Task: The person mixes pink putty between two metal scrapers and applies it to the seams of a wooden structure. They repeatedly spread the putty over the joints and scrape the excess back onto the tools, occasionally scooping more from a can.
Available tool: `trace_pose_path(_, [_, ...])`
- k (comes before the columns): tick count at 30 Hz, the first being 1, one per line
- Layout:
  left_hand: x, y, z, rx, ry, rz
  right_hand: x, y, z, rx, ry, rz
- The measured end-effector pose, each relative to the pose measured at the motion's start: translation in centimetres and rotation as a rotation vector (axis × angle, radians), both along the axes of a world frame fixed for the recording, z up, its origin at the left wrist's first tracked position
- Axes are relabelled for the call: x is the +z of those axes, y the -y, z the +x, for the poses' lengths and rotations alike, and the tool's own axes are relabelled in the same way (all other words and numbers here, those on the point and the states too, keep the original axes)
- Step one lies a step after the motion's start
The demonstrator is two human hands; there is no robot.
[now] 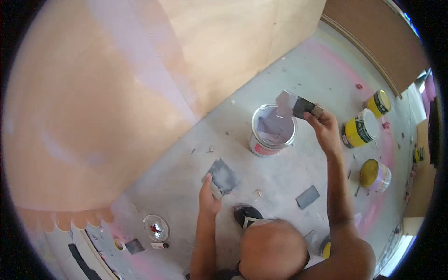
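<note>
In my right hand (325,127) is a putty knife (303,107), its flat blade loaded with pale lilac putty (285,102) at the far end. The blade's tip lies over the right rim of an open tin (265,148), which holds more of the same putty. My left hand (209,200) grips a second flat, dark scraper (223,176) by its near left edge, thumb on top. Pale smears cover its face. This scraper is apart from the tin, down and to the left of it. Both hands are closed.
A large wooden panel (224,46) with a lilac stripe stands at the left. Yellow tins (359,130) and a tipped tin (380,178) lie to the right. A dark sheet (308,197) and a clear round dish (156,227) rest on the floor, near my shoe (246,215).
</note>
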State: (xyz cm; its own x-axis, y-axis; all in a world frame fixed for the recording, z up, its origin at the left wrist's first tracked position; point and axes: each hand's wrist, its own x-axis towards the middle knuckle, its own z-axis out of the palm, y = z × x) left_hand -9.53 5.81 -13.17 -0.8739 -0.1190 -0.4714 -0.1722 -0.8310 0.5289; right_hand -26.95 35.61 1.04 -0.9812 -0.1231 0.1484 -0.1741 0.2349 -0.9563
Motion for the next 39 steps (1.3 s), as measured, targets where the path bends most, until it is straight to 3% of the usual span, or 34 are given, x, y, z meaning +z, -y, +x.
trace_pose_path(2, [0.7,0.0,-1.9,-0.103,-0.043,-0.096,0.5,0.0,0.7,0.012,-0.006,0.026])
trace_pose_path(5, [2.9,-1.0,-5.0,-0.094,-0.053,-0.147,0.5,0.5,1.2,0.079,-0.189,-0.145])
trace_pose_path(12, [5.7,-3.6,-9.9,-0.150,-0.092,-0.164,-0.1,1.3,2.5,0.090,-0.217,-0.259])
trace_pose_path(18, [8.6,-6.5,-11.8,-0.214,-0.149,0.112,-0.6,2.7,3.9,0.118,-0.568,-0.237])
trace_pose_path(20, [10.2,-6.8,-11.7,-0.223,-0.180,0.336,-0.3,3.7,4.0,0.321,-0.788,-0.246])
trace_pose_path(22, [11.3,-7.0,-11.2,-0.202,-0.185,0.343,0.0,4.4,5.0,0.430,-0.736,-0.150])
trace_pose_path(28, [15.0,-6.3,-8.2,-0.098,-0.214,0.288,-1.7,6.1,5.7,0.422,-0.819,-0.026])
trace_pose_path(30, [14.2,-5.5,-7.7,-0.049,-0.153,0.284,-2.0,6.0,4.4,0.359,-0.801,0.136])
trace_pose_path(32, [11.0,-3.6,-7.1,-0.237,-0.422,0.306,-0.7,5.2,3.3,0.363,-0.816,0.259])
trace_pose_path(34, [11.5,-4.0,-6.1,-0.148,-0.404,0.263,0.3,4.3,2.1,0.367,-0.868,0.592])
trace_pose_path(36, [13.1,-4.5,-5.4,-0.062,-0.390,0.219,0.3,4.3,2.2,0.380,-0.825,0.658])
trace_pose_path(39, [13.5,-4.6,-5.0,0.128,-0.273,0.218,-0.2,6.7,7.3,0.194,-0.641,-0.053])
